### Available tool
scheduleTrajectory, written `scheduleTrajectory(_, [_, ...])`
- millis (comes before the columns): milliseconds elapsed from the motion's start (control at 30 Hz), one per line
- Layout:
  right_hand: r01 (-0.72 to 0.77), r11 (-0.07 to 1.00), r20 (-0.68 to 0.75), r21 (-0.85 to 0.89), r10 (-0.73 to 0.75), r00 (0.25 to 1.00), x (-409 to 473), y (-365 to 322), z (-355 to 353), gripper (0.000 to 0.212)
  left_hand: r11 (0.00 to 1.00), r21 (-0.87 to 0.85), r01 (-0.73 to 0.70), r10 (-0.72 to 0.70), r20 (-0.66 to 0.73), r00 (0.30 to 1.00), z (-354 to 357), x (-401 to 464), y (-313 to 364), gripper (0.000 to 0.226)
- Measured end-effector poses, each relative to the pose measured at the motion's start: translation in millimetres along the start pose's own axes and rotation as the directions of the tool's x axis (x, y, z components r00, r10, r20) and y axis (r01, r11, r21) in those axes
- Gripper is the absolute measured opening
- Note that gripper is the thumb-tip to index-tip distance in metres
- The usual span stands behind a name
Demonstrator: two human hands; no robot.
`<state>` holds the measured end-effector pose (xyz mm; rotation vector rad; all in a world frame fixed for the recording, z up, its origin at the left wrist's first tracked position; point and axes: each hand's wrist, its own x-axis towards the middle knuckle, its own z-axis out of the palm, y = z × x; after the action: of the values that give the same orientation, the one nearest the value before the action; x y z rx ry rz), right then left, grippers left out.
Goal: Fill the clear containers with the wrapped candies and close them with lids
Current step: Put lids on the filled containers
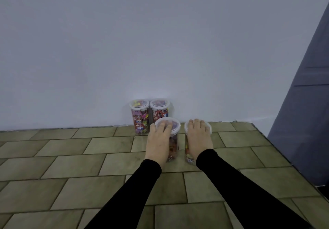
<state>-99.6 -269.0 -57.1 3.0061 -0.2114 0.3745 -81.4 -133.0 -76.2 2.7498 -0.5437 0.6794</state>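
Against pale wall, on tiled bench: left hand and right hand flat, fingers straight, on lidded candy containers near far edge, two filled jars behind; probably closing stage, next calling for firm lid seating.

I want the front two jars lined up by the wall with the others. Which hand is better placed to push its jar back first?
Probably the right hand. Its jar has bare tiled surface behind it up to the wall. The left hand rests on a jar directly in front of a lidded back jar, which blocks it.
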Motion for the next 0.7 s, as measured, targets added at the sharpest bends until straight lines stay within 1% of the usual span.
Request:
scheduleTrajectory(67, [-0.001,1.0,-0.059,-0.008,0.0,0.998,9.2,4.6,7.9,0.046,1.0,0.024,-0.012,0.012,0.018,1.0,6.6,9.2,5.0,0.063])
scheduleTrajectory(133, [0.002,1.0,-0.086,-0.02,-0.004,0.996,19.4,11.6,11.5,0.049,0.999,0.042,-0.011,0.01,0.031,0.999,8.5,20.0,14.9,0.061])
scheduleTrajectory(167, [0.001,0.999,-0.099,-0.033,-0.004,0.995,24.5,16.5,10.8,0.054,0.998,0.056,-0.014,0.012,0.034,0.999,10.0,26.2,19.4,0.059])
scheduleTrajectory(233, [0.001,1.0,-0.078,-0.021,-0.003,0.997,36.5,27.3,14.8,0.067,0.997,0.076,-0.019,0.014,0.067,0.998,14.6,38.7,25.8,0.059])
scheduleTrajectory(300, [0.052,0.998,-0.028,-0.021,-0.052,0.998,50.0,35.5,19.1,0.079,0.997,0.066,-0.032,0.026,0.092,0.995,22.5,50.5,27.6,0.057])
scheduleTrajectory(367, [0.06,0.997,-0.018,-0.039,-0.061,0.998,63.1,42.7,22.7,0.085,0.998,0.064,-0.027,0.022,0.09,0.996,29.8,60.8,29.0,0.049])
scheduleTrajectory(467, [0.073,0.997,-0.035,-0.031,-0.074,0.997,84.1,51.5,30.4,0.087,0.997,0.078,-0.028,0.022,0.077,0.997,40.8,79.4,32.2,0.048])
scheduleTrajectory(500, [0.073,0.997,-0.035,-0.015,-0.074,0.997,89.5,53.4,33.4,0.086,0.997,0.076,-0.03,0.024,0.082,0.996,43.8,84.0,32.4,0.05])
scheduleTrajectory(567, [0.089,0.996,-0.082,0.011,-0.088,0.993,100.8,57.0,39.4,0.08,0.996,0.077,-0.036,0.03,0.069,0.997,52.2,95.3,31.2,0.053])
scheduleTrajectory(667, [0.112,0.993,-0.165,0.03,-0.106,0.981,121.8,60.8,52.9,0.079,0.992,0.117,-0.048,0.044,0.033,0.998,64.7,111.3,29.9,0.044])
scheduleTrajectory(700, [0.128,0.99,-0.153,0.057,-0.118,0.981,129.6,62.7,56.4,0.078,0.991,0.128,-0.046,0.042,0.036,0.998,67.0,116.7,30.0,0.046])
